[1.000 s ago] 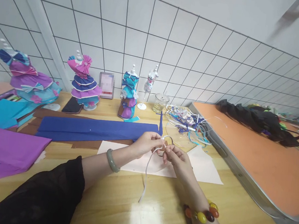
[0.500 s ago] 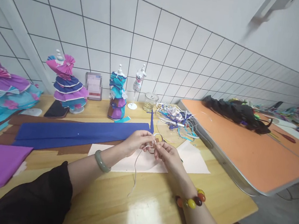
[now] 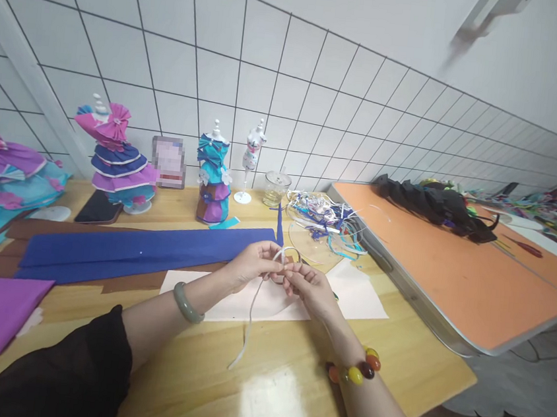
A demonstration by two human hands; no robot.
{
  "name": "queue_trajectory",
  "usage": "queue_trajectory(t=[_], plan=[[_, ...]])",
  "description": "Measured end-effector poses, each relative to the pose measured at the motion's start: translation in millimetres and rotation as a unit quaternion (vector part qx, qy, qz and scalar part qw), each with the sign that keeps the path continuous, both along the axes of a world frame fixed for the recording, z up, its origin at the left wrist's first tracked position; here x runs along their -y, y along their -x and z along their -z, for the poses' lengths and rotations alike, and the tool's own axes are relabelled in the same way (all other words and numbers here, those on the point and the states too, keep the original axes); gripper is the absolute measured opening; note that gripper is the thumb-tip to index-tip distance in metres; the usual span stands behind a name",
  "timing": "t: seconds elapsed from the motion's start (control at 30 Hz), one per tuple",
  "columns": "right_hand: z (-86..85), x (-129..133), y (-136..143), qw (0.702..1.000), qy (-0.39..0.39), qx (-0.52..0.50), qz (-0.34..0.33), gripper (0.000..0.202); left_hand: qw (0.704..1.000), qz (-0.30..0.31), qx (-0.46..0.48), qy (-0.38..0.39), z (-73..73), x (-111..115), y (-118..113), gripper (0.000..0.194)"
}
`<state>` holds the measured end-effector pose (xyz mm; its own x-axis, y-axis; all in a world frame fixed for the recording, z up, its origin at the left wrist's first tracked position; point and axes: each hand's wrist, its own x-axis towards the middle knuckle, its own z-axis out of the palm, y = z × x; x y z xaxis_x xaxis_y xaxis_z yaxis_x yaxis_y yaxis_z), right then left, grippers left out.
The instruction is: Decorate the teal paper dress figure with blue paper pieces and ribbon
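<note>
My left hand [image 3: 259, 263] pinches a narrow white ribbon [image 3: 251, 315], whose loose end trails down over the wooden table. A loop of the ribbon stands up between the two hands. My right hand [image 3: 307, 286] has its fingertips pinched on the same ribbon, touching the left fingertips. Below them lies a pale pink sheet [image 3: 228, 306]. A small brown piece shows partly behind the fingers; what it is I cannot tell. Beside the left hand stretches a folded strip of dark blue paper or fabric [image 3: 149, 248] on brown sheets [image 3: 136, 281].
Small dress forms stand along the wall, one in a turquoise and purple dress [image 3: 214, 182], one bare [image 3: 253, 149]. A glass jar [image 3: 276, 188] and a heap of ribbon scraps [image 3: 325, 217] are behind the hands. An orange-topped table [image 3: 431, 271] adjoins at right.
The fingertips have come closer together, and the ribbon loop between them now stands more upright. The trailing ribbon end has shifted slightly left. The whole view has moved a little.
</note>
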<state>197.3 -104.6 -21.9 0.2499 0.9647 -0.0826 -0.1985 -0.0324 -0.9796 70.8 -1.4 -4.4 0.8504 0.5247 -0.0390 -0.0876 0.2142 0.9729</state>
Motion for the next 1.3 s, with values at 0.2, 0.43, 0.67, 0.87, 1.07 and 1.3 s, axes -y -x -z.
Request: queue_trajectory(t=[0.2,0.43,0.67,0.87,1.07,1.3], plan=[[-3.1,0.6,1.1,0.999,0.022,-0.021,0.023,0.019,1.000,0.002,0.000,-0.014,1.2,-1.0,-0.1,0.024],[-5.5,1.1,2.3,0.996,0.038,-0.066,0.038,0.024,1.000,-0.013,-0.001,-0.021,1.1,-0.2,-0.1,0.026],[0.6,-0.4,1.4,0.990,0.033,-0.135,0.021,0.019,0.999,-0.022,0.015,-0.034,3.9,0.9,-1.3,0.027],[-0.6,1.3,1.6,0.985,0.020,-0.173,-0.002,0.017,0.999,-0.040,0.016,-0.026,5.4,-0.4,-2.2,0.028],[-3.1,2.5,0.9,0.987,0.029,-0.155,-0.018,0.022,0.999,-0.041,0.007,0.016,2.5,-3.8,-0.7,0.027],[-12.4,14.6,-28.7,0.989,-0.004,0.100,0.108,0.030,0.996,-0.049,0.003,0.074,-1.0,-9.3,1.9,0.032]])
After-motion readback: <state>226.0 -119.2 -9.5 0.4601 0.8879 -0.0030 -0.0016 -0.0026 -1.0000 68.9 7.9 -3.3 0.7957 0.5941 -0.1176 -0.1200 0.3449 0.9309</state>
